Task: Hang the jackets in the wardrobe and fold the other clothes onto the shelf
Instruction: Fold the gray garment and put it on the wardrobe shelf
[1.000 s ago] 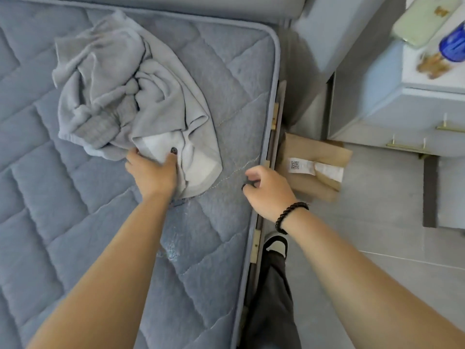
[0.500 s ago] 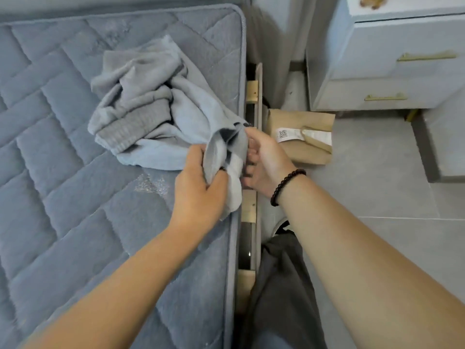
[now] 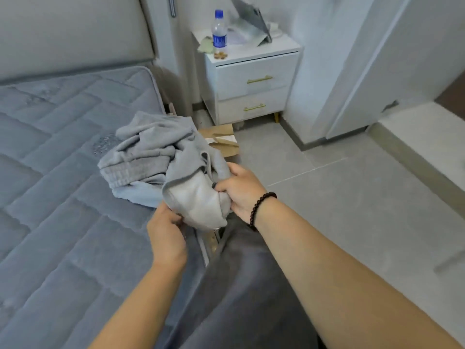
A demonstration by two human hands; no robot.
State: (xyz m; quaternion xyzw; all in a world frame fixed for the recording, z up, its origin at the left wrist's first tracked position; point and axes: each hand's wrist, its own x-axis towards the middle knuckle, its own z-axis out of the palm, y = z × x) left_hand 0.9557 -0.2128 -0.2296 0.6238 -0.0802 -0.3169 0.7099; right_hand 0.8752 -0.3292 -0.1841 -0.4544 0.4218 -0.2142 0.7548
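Observation:
A crumpled light grey garment (image 3: 151, 157) with ribbed cuffs lies bunched at the right edge of the blue quilted mattress (image 3: 57, 197). Its near end, with a pale lining showing, is lifted off the bed between my hands. My left hand (image 3: 167, 231) grips that end from below. My right hand (image 3: 240, 190), a dark bead bracelet on its wrist, is closed on the fabric from the right side. No wardrobe interior or shelf is in view.
A white two-drawer nightstand (image 3: 254, 81) stands beyond the bed with a water bottle (image 3: 219, 34) and a tilted tablet (image 3: 251, 18) on top. A brown paper bag (image 3: 221, 139) lies on the grey tile floor beside the bed. White panels (image 3: 377, 59) rise at the right. My dark trouser leg (image 3: 241, 285) is below.
Both hands have drawn the garment's end up and toward the bed's edge. My right hand now grips it fully. My view has risen, showing the nightstand top and white panels.

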